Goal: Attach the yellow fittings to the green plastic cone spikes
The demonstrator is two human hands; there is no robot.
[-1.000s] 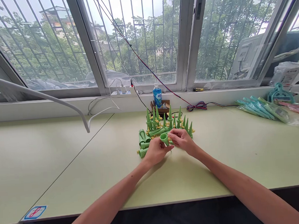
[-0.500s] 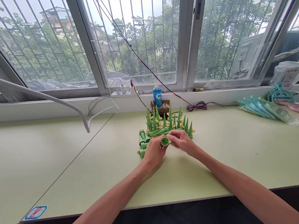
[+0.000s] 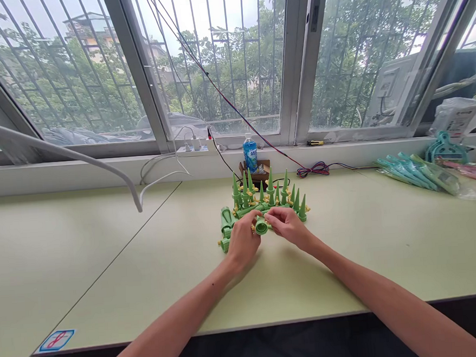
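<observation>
My left hand (image 3: 243,238) is closed around a green plastic watering spike (image 3: 261,227), its round hollow end facing me. At the right side of that spike, the fingers of my right hand (image 3: 288,225) are pinched together; what lies between them is too small to make out. Just behind my hands several green watering spikes (image 3: 270,186) with yellow valves stand upright in a cluster. More green pieces (image 3: 226,218) lie on their sides left of my left hand, partly hidden by it.
A blue bottle (image 3: 250,155) and a small cardboard box (image 3: 264,168) are at the back by the sill. Coiled cable (image 3: 314,169) and bagged teal items (image 3: 409,172) lie along the rear of the pale table (image 3: 146,272). A white cable (image 3: 98,162) hangs at left.
The held spike has tilted and shifted slightly down and left, showing more of its side. The grip of my left hand has turned a little; my right hand stays nearly in place.
</observation>
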